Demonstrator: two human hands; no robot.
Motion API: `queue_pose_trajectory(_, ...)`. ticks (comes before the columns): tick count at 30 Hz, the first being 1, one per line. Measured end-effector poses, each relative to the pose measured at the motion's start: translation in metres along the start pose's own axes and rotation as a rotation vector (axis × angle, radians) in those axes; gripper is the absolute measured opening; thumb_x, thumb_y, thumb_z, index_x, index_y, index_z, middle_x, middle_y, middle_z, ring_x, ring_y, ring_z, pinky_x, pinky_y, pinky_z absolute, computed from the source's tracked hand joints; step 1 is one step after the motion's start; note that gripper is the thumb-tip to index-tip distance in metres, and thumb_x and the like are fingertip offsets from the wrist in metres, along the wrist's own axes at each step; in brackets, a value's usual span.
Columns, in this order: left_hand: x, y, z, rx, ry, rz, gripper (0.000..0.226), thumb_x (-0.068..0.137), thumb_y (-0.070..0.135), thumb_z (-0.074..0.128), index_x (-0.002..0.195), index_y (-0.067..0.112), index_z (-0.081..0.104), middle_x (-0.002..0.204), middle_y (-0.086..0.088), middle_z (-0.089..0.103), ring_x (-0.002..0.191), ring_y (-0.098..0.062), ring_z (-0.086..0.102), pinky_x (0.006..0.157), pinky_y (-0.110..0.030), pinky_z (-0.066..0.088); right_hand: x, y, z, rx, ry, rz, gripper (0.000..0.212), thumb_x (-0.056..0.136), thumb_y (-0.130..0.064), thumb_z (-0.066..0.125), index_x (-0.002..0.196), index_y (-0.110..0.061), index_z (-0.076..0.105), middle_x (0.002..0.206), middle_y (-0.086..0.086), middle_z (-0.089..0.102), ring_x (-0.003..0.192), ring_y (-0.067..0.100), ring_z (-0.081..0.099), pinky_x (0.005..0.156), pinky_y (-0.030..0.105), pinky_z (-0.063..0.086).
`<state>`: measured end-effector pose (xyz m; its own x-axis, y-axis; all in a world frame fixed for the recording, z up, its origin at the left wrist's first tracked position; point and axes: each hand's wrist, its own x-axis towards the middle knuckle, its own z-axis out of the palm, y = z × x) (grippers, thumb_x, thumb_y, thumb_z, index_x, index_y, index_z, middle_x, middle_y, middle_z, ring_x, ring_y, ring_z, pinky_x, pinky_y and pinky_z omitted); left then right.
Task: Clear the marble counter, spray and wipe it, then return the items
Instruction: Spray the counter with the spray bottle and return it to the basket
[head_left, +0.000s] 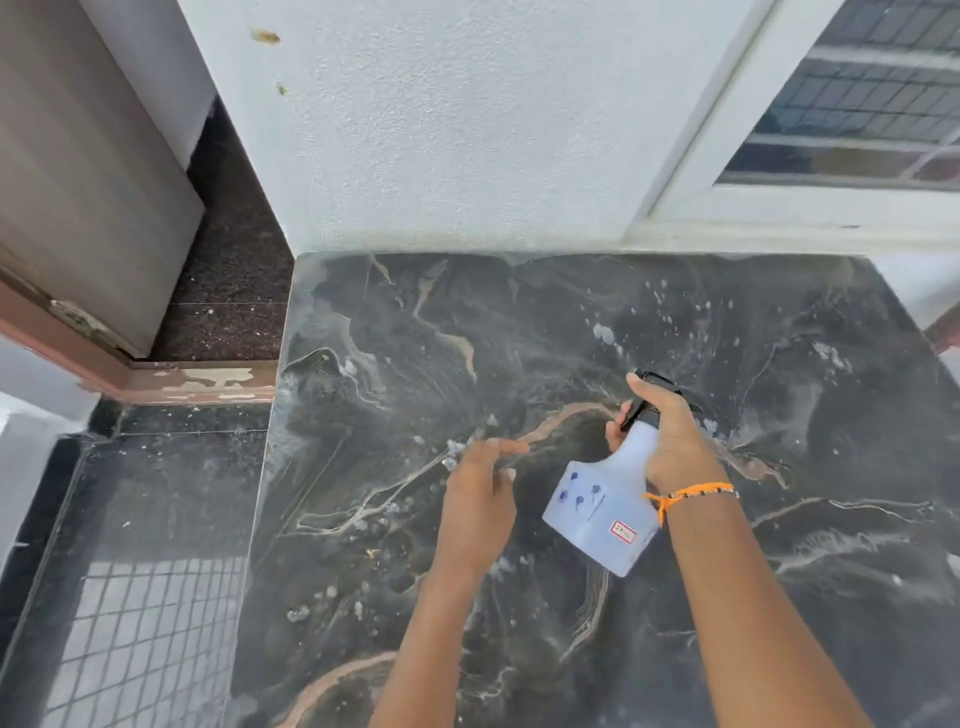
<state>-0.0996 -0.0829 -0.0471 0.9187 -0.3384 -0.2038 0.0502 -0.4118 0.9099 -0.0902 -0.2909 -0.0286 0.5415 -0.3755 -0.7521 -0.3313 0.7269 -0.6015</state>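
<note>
Right hand (670, 441) has its grip wrapped around the neck of the spray bottle (602, 512), with the thumb up on the black spray head (647, 397) and the fingers curled to the front side near the trigger. On this wrist sits an orange thread bracelet (691, 492). The bottle is of pale, half-clear plastic with small blue flower prints and a little red-framed label near its bottom. It is held tilted above the bench (779, 364), its bottom toward the person and its head pointing away and a little to the left.

Left hand (480, 499) is just beside the bottle, on its left. Its grip holds nothing: the index finger is stretched out toward the right, and the other fingers are loosely bent. I cannot tell if the fingertips touch the bench or stay a little above it.

On the dark marble bench, with its pale and pinkish veins, lie many small wet drops and foamy spots (605, 332), mostly near the left hand and in the far right part.

Behind the bench stands a white rough wall (441, 130), and at the right a window with a white frame (878, 104). At the left, lower down, is a dark floor (171, 493) that reflects a grid pattern.
</note>
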Motion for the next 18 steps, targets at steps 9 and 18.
queue_pose_trajectory(9, 0.002, 0.033, 0.081, 0.123, -0.099, 0.043, 0.032, 0.09, -0.002, 0.046, 0.109, 0.021, 0.058, 0.115, 0.007, 0.059, 0.096, 0.0, 0.053, 0.079, -0.006, 0.038, -0.006, -0.029, -0.099, 0.255, -0.211, -0.024, 0.026, 0.089, -0.012, 0.055, 0.068, 0.0, 0.064, 0.064, 0.013, 0.067, 0.066, 0.025, 0.071, 0.06, 0.037, 0.06)
queue_pose_trajectory(18, -0.003, 0.071, 0.197, 0.325, -0.146, 0.054, 0.044, 0.084, -0.01, 0.045, 0.116, 0.018, 0.058, 0.122, 0.009, 0.052, 0.111, -0.012, 0.054, 0.085, 0.0, 0.033, 0.033, -0.111, -0.181, 0.2, -0.107, -0.011, 0.03, 0.088, -0.014, 0.061, 0.059, -0.007, 0.061, 0.049, 0.003, 0.057, 0.047, 0.015, 0.057, 0.05, 0.027, 0.056)
